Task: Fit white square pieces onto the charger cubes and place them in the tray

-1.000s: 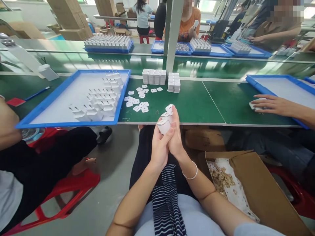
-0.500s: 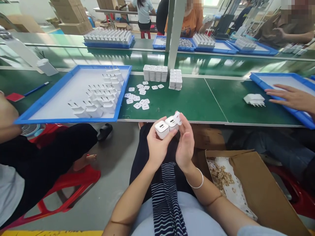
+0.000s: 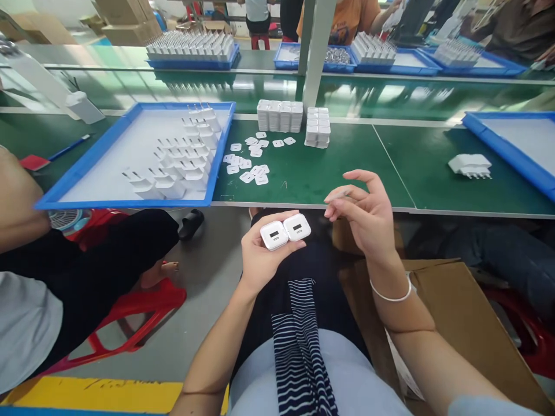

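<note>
Two white USB charger heads (image 3: pixel 286 230) sit side by side in my left hand (image 3: pixel 260 254), which is closed around them above my lap. Their faces, each with a dark port and a smaller slot, point up at me. My right hand (image 3: pixel 364 216) is raised to the right, apart from the chargers, near the bench edge. Its thumb and fingertips pinch a small thin whitish piece (image 3: pixel 343 194), mostly hidden. Small white slotted cover plates (image 3: pixel 260 170) lie scattered on the green bench beyond my left hand.
A blue-rimmed tray (image 3: pixel 134 203) with upright plug chargers (image 3: pixel 186 150) is at left. Stacked white pieces (image 3: pixel 280 115) stand by the post (image 3: pixel 318 63). More white chargers (image 3: pixel 470 166) lie near the right tray (image 3: pixel 511 147). An open carton (image 3: pixel 472 312) is beside my right arm.
My right hand has moved away from the chargers, up and to the right. My left hand has shifted slightly left, turning the charger faces upward. The co-worker's hand at right has left view.
</note>
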A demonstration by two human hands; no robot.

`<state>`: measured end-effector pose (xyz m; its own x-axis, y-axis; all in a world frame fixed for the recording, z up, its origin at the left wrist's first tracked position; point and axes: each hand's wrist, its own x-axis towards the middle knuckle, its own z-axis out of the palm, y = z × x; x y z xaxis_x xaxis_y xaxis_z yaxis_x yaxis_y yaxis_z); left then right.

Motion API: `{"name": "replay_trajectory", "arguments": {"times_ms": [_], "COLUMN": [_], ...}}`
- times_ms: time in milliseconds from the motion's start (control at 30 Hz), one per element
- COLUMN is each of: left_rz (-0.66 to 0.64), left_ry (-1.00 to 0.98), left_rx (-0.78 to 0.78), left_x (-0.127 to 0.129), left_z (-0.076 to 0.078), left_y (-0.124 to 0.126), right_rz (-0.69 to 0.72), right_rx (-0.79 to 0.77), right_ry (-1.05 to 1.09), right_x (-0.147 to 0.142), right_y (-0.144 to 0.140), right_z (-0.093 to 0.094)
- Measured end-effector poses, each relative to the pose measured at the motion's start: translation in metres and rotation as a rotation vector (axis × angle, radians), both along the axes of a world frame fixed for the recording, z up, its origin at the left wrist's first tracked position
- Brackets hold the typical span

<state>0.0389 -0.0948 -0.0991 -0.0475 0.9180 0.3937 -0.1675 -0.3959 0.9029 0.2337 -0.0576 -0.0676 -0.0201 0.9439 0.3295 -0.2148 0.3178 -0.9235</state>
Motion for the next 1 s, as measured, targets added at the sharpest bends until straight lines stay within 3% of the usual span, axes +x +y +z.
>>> {"name": "replay_trajectory", "arguments": {"times_ms": [133, 267, 333, 500, 700, 1000], "left_rz": [-0.009, 0.003, 0.010, -0.013, -0.074, -0.119], "left_ry": [0.056, 0.125, 0.158, 0.168, 0.213, 0.224], "left_rx": [0.014, -0.005, -0.018, -0.016, -0.046, -0.053], "left_x": [-0.005, -0.007, -0.008, -0.007, -0.009, -0.011], "left_z": [0.009, 0.017, 0.020, 0.025, 0.033, 0.032], "left_y": [-0.006, -0.009, -0.009, -0.010, -0.013, -0.014], "right_rz": [0.156, 0.113, 0.163, 0.363, 0.535, 0.626], "right_rx": [0.052, 0.270, 0.353, 0.277, 0.094, 0.027], "right_ry": [-0.275, -0.645, -0.725, -0.688, -0.559, -0.548], "right_x": [0.010, 0.020, 0.022, 0.016, 0.006, 0.005], "right_y": [0.000, -0.003, -0.006, -0.014, -0.006, 0.000], "right_z": [0.013, 0.034, 0.045, 0.062, 0.062, 0.061]}}
